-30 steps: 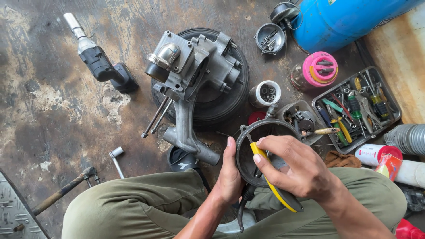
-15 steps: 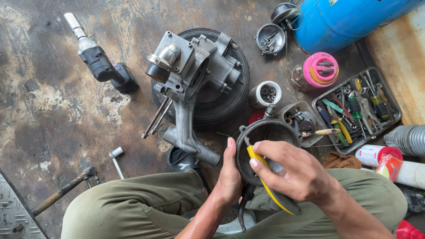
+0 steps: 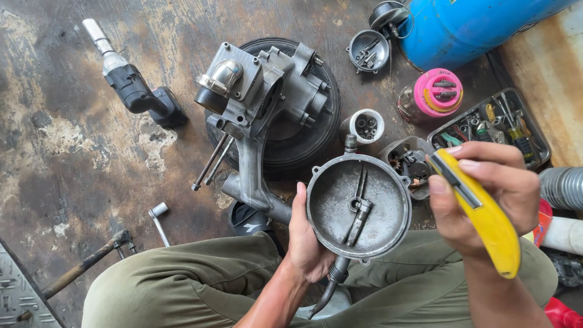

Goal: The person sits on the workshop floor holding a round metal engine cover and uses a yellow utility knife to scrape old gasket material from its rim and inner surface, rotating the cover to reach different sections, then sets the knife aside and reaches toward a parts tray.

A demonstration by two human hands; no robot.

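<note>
Stained workshop floor (image 3: 67, 152), left hand (image 3: 306, 243) gripping round metal cover (image 3: 358, 206), right hand (image 3: 480, 194) clutching yellow cutter (image 3: 486, 222), tray of tools (image 3: 534, 136) beside.

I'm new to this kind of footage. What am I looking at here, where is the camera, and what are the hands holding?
There is no robot. A person sits on a stained floor, and the one camera, worn on the head, looks down past the knees. The left hand grips a round grey metal cover by its rim, its hollow side facing up. The right hand holds a yellow utility knife clear of the cover. Ahead, an engine assembly rests on a black tyre. A power tool, a blue cylinder, a pink-lidded jar and a tray of tools lie around.
</note>
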